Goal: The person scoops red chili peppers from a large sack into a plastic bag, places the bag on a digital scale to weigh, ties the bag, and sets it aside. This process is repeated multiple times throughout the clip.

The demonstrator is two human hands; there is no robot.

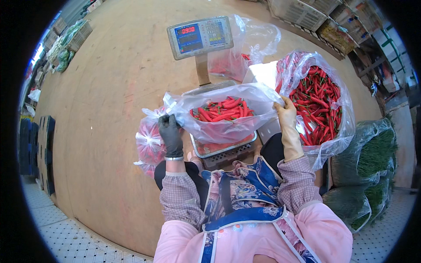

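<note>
A clear plastic bag (217,131) sits over the pan of a digital platform scale (223,148), its mouth spread wide. Red chili peppers (225,110) with green stems lie inside it. My left hand (171,134), in a black glove, pinches the bag's left end. In a tan rubber glove, my right hand (286,115) grips the right end of its rim. Above the pan, the scale's display head (200,36) shows lit red digits. Just right of my right hand stands a large open plastic bag (345,121) full of loose red chilies (317,105).
Tied bags of chilies (149,141) rest on the floor at my left. Behind the scale stands another clear bag (227,62) with chilies. Bagged green vegetables (375,148) are stacked at right. Crates (297,13) line the far right; a black pallet (46,154) stands far left.
</note>
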